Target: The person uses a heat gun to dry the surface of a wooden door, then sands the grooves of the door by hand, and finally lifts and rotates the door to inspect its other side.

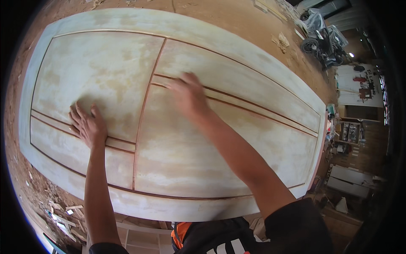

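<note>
A large wooden door panel (186, 165), patchy white and tan, lies flat before me. Thin reddish-brown grooves divide it into sections. My left hand (88, 123) rests on the left part, fingers spread, across a pair of grooves. Farther right, my right hand (188, 94) is at another pair of grooves, just past the long crosswise groove (144, 114). Its fingers look bent together and pressed down, blurred by motion. Whatever they may hold is hidden.
Brown dirt floor surrounds the panel. A motorcycle (323, 44) partly under clear plastic stands at the far right. Wood scraps (69, 216) litter the lower left. Along the right side are a shelf with small items (351, 132) and white boards (349, 180).
</note>
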Available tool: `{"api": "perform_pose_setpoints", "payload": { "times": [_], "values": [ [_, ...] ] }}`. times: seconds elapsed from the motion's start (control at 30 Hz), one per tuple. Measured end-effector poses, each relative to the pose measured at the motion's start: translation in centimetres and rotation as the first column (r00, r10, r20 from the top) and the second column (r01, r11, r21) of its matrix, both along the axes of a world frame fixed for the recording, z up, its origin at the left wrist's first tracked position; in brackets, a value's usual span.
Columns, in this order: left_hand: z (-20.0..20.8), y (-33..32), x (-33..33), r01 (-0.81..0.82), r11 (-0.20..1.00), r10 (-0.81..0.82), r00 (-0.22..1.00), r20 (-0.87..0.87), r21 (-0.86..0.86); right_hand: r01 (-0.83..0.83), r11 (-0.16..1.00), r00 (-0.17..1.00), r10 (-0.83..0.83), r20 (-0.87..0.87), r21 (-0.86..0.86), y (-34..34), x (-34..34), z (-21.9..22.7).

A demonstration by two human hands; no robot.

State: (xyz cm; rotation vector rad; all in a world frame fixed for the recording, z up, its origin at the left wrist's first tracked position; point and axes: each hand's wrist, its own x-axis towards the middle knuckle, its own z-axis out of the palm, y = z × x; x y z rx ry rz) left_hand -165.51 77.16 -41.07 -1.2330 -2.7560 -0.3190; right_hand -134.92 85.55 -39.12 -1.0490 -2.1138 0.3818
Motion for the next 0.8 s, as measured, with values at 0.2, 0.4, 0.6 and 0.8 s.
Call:
{"api": "perform_pose_setpoints", "payload": {
  "times": [0.2, 0.4, 0.6, 0.8],
  "values": [
    [0.7, 0.3, 0.7, -0.021, 0.998, 0.018, 0.999, -0.04, -0.066, 0.301, 0.953, 0.936, -0.302, 0.181, 0.033, -5.8, 17.1, 0.8],
    [-0.2, 0.9, 0.4, 0.011, 0.999, -0.011, 1.0, 0.004, -0.034, 0.05, 0.998, 0.996, -0.047, 0.07, -0.047, -1.1, 4.6, -0.7],
    [0.3, -0.1, -0.2, -0.01, 0.999, 0.009, 0.999, -0.031, -0.035, 0.122, 0.988, 0.959, -0.142, 0.245, 0.092, -4.6, 15.7, 0.4],
    [-0.3, 0.8, 0.4, 0.026, 0.999, -0.026, 0.999, -0.027, -0.027, -0.03, 0.996, 0.991, 0.019, 0.13, 0.086, -0.3, 5.4, -0.2]
  ]
}}
